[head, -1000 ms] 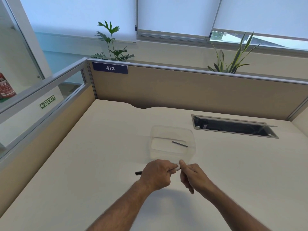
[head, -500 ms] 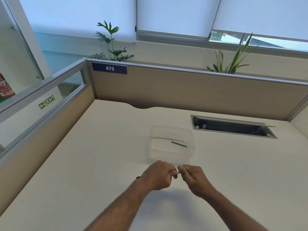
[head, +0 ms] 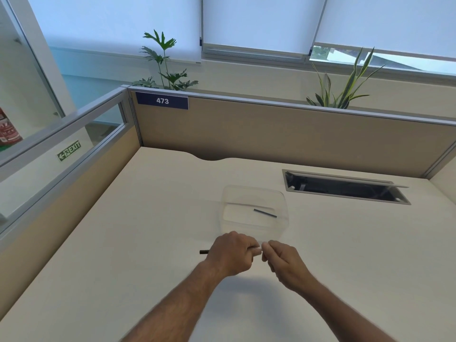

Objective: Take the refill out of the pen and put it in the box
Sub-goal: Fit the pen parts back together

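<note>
Landmark: the clear box (head: 254,193) is used as the reference for everything below; it is set on the beige desk (head: 123,243), roughly mid-desk.

Left hand: the left hand (head: 232,253) is seen just in front of the box, fingers curled tight round the pen (head: 203,252). Only the dark tail end of the pen is left sticking out on the side away from the other hand.

Right hand: the right hand (head: 283,260) is held right next to the left one, also just in front of the box, fingertips pinched together on the pale end of the pen where the two hands meet. What exactly is being pinched there can't really be made out, it's tiny and a bit blurred.

Refill: not visible as a separate piece, so it can't be told how far out of the pen it is.

Inside the box: one thin dark stick (head: 265,213) is seen lying flat on the bottom, toward the far right part.

Behind the box: a cable hatch (head: 345,187) is cut into the desk to the far right of the box, and a partition with a 473 label (head: 162,100) is seen beyond it, with two plants poking up behind.
</note>
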{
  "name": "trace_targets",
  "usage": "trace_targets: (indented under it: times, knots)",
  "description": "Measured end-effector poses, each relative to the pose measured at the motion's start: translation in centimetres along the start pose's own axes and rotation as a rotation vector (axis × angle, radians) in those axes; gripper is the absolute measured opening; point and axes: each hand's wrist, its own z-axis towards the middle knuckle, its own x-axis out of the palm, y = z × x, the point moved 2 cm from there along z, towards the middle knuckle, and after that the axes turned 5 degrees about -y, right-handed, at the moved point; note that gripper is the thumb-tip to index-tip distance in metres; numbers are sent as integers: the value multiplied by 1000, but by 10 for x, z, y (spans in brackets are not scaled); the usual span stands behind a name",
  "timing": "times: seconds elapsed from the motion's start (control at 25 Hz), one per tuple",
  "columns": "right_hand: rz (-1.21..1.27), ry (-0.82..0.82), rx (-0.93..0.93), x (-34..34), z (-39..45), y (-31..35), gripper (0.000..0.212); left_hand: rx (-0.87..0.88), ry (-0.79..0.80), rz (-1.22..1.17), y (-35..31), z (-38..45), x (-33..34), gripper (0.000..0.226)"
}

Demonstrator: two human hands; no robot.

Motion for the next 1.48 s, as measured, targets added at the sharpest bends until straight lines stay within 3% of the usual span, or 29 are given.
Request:
trace_targets:
  times: [0.16,0.36,0.48,0.72,0.84,1.0,1.24,1.36,1.48]
  knots:
    - [-81,-3,-201,-4,0,-7,24,-12,115,-66,2,2,-3,28]
    - [-92,-66,-317,-1,-1,-3,36,-33,241,-180,2,0,2,35]
    - [4,-82,-175,3,1,1,48,-9,126,-149,2,1,4,29]
    - [417,-14,320,8,3,8,60,-3,-160,-174,-2,3,1,11]
    - [412,26,413,6,5,13,60,5,-199,-120,-4,4,-1,8]
    - [123,-39,123,0,6,13,54,-2,-79,-8,-3,5,-4,25]
    - [-188,-92,-283,-3,4,5,32,-16,127,-147,-1,4,-6,27]
    - [-212,-114,-369,0,4,2,40,-20,207,-202,1,2,-3,30]
    - [-119,-87,-280,7,-2,0,42,7,203,-153,2,-1,1,29]
